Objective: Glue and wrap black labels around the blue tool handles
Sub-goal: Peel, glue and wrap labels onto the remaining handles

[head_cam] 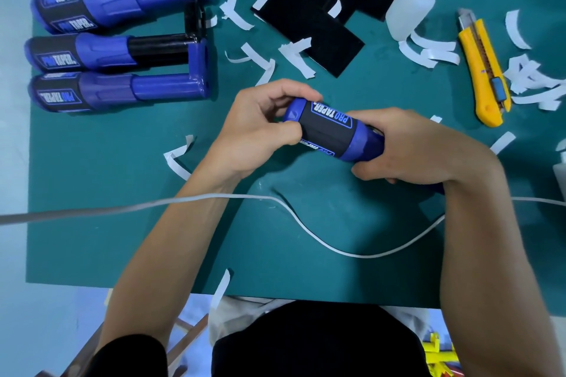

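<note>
Mat (92, 180): handle (330, 131) in grips (L (260, 128), R (407, 150))

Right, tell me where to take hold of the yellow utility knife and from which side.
Take the yellow utility knife by its body mid-length, from above, fingers pinching across its narrow width. It lies flat on the mat, metal blade end pointing away; avoid that tip. The right hand is nearer but grips the blue handle.
</note>
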